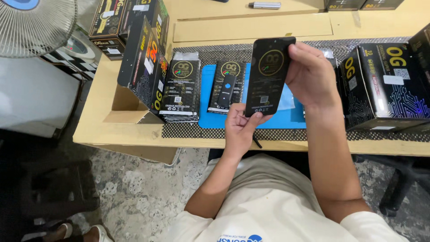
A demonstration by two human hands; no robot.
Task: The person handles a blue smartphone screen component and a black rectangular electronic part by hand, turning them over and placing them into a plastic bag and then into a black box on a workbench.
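**Black and gold over a blue mat**

The flat packet (pixel 268 76) is glossy black with a gold ring emblem. Beneath it lies the bright blue mat (pixel 207 101). Left of the mat, the stack of packets (pixel 181 92) repeats black and gold. Under the mat, a black-and-white woven sheet (pixel 286 134) covers the pale tan table (pixel 112 132).

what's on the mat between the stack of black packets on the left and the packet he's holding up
In the head view, one more black packet lies flat on the blue mat, with a small black tool resting on it.
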